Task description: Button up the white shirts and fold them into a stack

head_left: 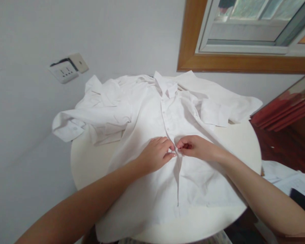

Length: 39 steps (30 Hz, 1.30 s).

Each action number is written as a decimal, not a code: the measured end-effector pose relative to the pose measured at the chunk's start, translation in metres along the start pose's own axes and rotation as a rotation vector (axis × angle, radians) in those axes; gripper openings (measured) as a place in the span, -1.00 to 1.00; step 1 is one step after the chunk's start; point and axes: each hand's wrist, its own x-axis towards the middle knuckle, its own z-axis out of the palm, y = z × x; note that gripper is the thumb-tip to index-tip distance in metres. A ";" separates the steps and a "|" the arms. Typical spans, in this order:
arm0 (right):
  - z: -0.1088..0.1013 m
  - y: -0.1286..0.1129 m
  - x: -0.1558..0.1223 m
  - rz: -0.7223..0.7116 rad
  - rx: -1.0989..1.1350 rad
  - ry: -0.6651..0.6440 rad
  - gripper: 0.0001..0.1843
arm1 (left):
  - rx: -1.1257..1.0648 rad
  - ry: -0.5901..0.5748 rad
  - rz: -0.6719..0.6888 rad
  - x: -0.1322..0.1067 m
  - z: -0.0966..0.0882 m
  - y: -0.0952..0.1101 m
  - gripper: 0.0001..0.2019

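Observation:
A white button-up shirt (152, 112) lies spread face up on a round white table (91, 162), collar toward the wall and sleeves out to both sides. My left hand (156, 153) and my right hand (194, 146) meet at the shirt's front placket near its middle. Each hand pinches an edge of the placket, fingertips almost touching. The upper buttons look fastened; below my hands the front edges lie slightly apart.
A wall with a white socket plate (66, 69) stands behind the table. A wood-framed window (244, 62) is at the upper right. Dark red-brown furniture (287, 132) sits to the right, with white papers (284, 176) and a dark phone-like object (301, 200) on it.

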 end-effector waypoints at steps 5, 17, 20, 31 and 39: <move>-0.002 -0.009 -0.001 0.017 0.028 -0.018 -0.81 | 0.001 0.005 0.015 0.000 0.002 0.000 -0.88; -0.003 -0.016 -0.003 0.130 0.266 -0.060 -0.86 | 0.192 -0.012 0.053 -0.001 -0.003 0.003 -0.81; -0.002 -0.018 -0.003 0.139 0.387 -0.066 -0.84 | 0.112 0.002 0.044 0.001 -0.003 0.000 -0.80; 0.003 -0.016 0.000 0.098 0.485 -0.041 -0.82 | -0.364 -0.074 -0.248 0.003 -0.012 -0.006 -0.74; 0.006 -0.012 0.002 0.074 0.442 -0.071 -0.86 | -0.381 -0.108 -0.199 0.004 -0.015 -0.010 -0.74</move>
